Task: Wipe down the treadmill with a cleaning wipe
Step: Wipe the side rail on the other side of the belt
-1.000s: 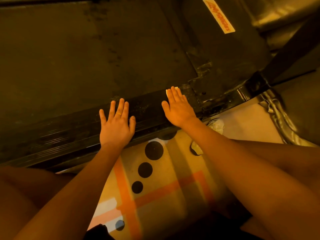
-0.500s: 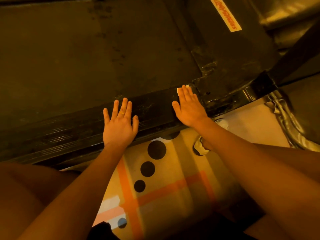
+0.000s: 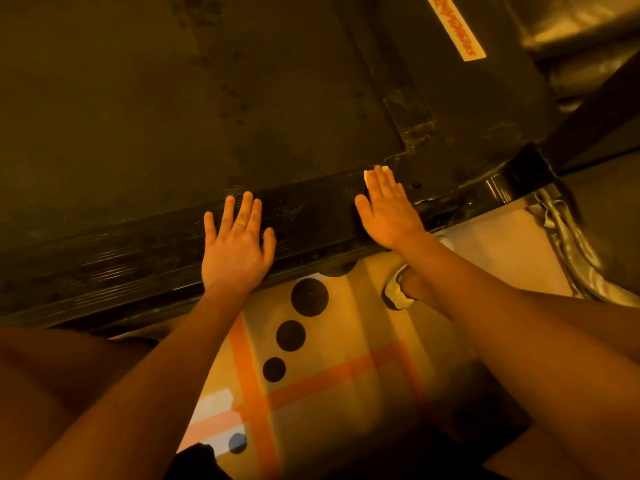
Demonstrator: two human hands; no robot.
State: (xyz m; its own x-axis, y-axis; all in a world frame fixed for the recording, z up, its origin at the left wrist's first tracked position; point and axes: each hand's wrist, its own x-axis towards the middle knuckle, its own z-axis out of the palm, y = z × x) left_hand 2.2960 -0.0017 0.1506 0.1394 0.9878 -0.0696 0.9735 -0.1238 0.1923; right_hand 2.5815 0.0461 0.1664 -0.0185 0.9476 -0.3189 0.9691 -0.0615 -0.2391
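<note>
Head camera is looking down on the treadmill (image 3: 173, 98), whose dark belt is filling the upper left of the view. Its glossy black side rail (image 3: 311, 216) is running across the middle, from lower left to upper right.

The right hand (image 3: 389, 216) is lying flat on this rail with its fingers straight and held together, pressing the cleaning wipe (image 3: 375, 171) down. The wipe is sitting almost wholly under the fingers. Only a pale corner is peeking out past the fingertips at the rail's far edge, close to the rail's right end, where it is meeting the black motor cover (image 3: 467, 116).

The left hand (image 3: 237, 251) is resting palm-down on the same rail, well apart from the right. Its fingers are spread and straight and are gripping nothing, and its heel is hanging over the rail's near edge. A gold ring (image 3: 243, 223) is showing on one finger.

A pale label (image 3: 457, 26) with red lettering is sitting near the cover's far right corner; the lettering is too blurred to read.

Below the rail's near edge, a floor mat (image 3: 346, 393) with black dots and orange stripes is lying. A light shoe (image 3: 398, 292) is standing on it, just under the right forearm.
</note>
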